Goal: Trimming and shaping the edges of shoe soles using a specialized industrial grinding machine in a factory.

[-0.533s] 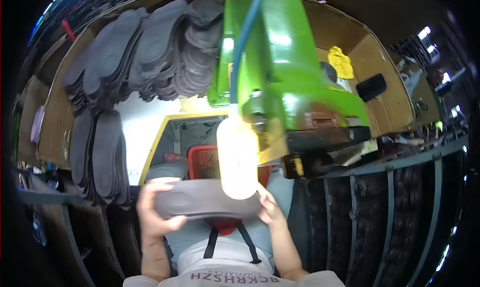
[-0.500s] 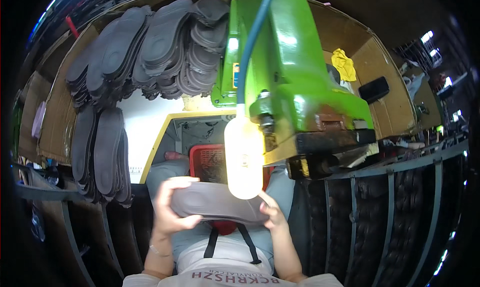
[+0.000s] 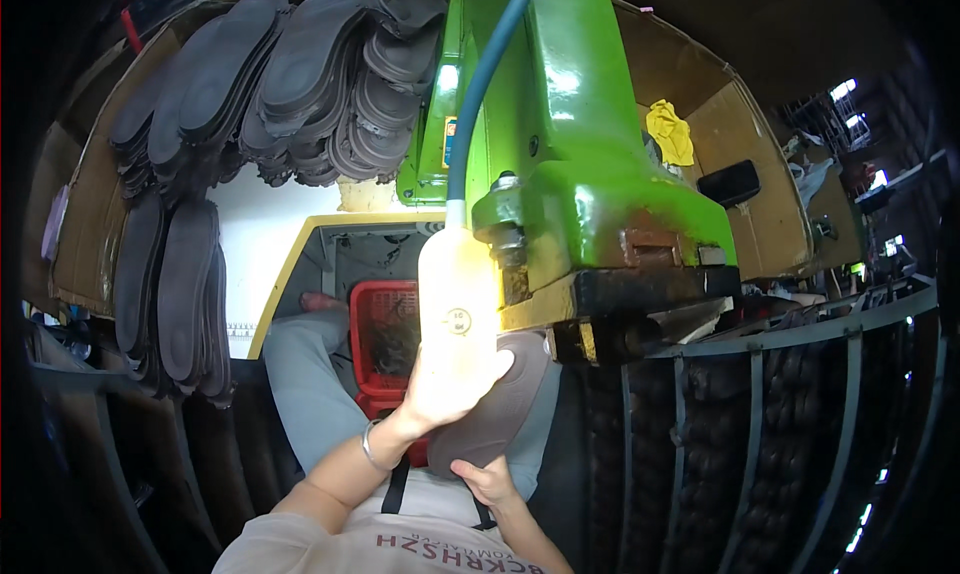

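Note:
A grey shoe sole [image 3: 490, 419] is held aslant over my lap, close below the green machine's head [image 3: 600, 204]. My left hand [image 3: 445, 394] grips its upper part, with the thumb along the edge. The glowing lamp [image 3: 458, 294] hides that hand's fingertips. At the sole's lower end, my right hand [image 3: 490, 482] is closed on it, its thumb on the upper face.
Stacks of grey soles [image 3: 310, 64] fill the white table's left side [image 3: 260, 229]. Between my knees sits a red basket [image 3: 362, 384]. A yellow cloth [image 3: 670, 134] and a black phone [image 3: 730, 182] lie in the cardboard surround on the right. Metal rails [image 3: 760, 424] run alongside.
The sole has turned from lying crosswise to slanting up toward the right. My left hand has moved right, to its upper part; my right hand has moved down and left. The whole view has shifted slightly.

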Available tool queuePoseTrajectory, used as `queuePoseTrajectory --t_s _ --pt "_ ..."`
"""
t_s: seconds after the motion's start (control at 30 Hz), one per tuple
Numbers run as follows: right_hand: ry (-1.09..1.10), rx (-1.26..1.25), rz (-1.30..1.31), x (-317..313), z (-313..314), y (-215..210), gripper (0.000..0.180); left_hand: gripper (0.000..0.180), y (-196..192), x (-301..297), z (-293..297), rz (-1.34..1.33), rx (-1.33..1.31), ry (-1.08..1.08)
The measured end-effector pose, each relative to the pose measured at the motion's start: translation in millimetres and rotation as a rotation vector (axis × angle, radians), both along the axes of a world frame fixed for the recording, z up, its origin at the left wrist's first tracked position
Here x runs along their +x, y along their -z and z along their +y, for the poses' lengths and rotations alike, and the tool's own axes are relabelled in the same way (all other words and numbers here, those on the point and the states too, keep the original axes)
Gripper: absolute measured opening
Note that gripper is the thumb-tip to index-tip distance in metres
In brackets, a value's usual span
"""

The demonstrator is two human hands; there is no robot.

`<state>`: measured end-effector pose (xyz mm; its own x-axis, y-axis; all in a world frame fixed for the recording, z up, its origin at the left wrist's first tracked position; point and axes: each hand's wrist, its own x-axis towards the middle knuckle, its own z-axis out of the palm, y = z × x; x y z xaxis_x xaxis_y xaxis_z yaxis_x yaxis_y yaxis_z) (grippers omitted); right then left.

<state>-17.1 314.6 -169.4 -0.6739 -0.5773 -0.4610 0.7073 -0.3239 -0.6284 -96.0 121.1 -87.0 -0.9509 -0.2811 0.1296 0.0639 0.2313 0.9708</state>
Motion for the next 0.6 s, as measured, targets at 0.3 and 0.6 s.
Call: queuePoseTrajectory --t_s 0.3,0.6 --pt "0.375 0.184 0.206 -58 60 -48 0.050 0.024 -4 23 -7 0.236 -0.078 -0.152" --pt "0.461 0.133 0.363 -167 55 -57 0.051 0.027 -36 33 -40 0.127 0.164 -0.211"
